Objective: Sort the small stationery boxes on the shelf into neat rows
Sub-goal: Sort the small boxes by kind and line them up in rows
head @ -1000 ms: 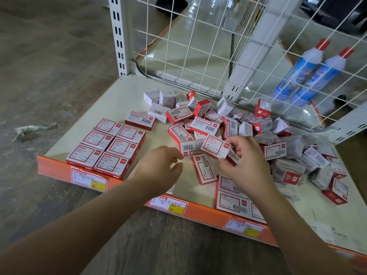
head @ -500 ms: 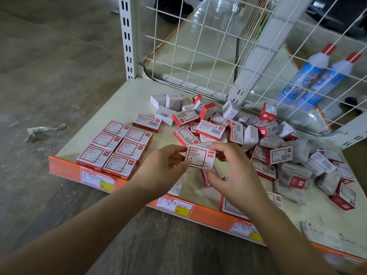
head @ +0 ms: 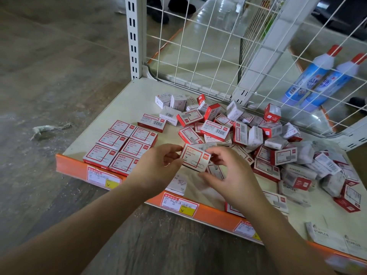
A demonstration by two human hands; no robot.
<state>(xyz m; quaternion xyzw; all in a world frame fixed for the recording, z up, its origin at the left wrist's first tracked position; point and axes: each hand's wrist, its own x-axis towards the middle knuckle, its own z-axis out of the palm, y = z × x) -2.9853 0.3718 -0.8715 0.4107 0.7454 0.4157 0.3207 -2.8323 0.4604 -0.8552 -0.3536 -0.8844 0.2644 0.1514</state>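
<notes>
Head view: on a low cream store shelf (head: 123, 100) edged by an orange price rail (head: 210, 212), the sorting job looks barely begun. At centre left of the frame, six red-and-white paper clip boxes (head: 121, 144) lie flat in two neat rows, touching one another beside the rail, with a seventh box (head: 152, 122) just behind them, set a little apart. The bulk of the stock, a jumbled heap of boxes (head: 264, 141), sprawls across the centre and right of the frame, some on edge, some upside down, several marked staples; by this evidence most of the work remains. In the middle of the frame both hands meet on one paper clip box (head: 195, 157), held just above the shelf, label up. The left hand (head: 158, 169) pinches its left end between thumb and curled fingers; the right hand (head: 232, 175) pinches its right end, thumb below and fingers arched over it. Behind the white wire grid (head: 198, 46) at upper right, two blue bottles (head: 323, 76) lie on a neighbouring shelf.
</notes>
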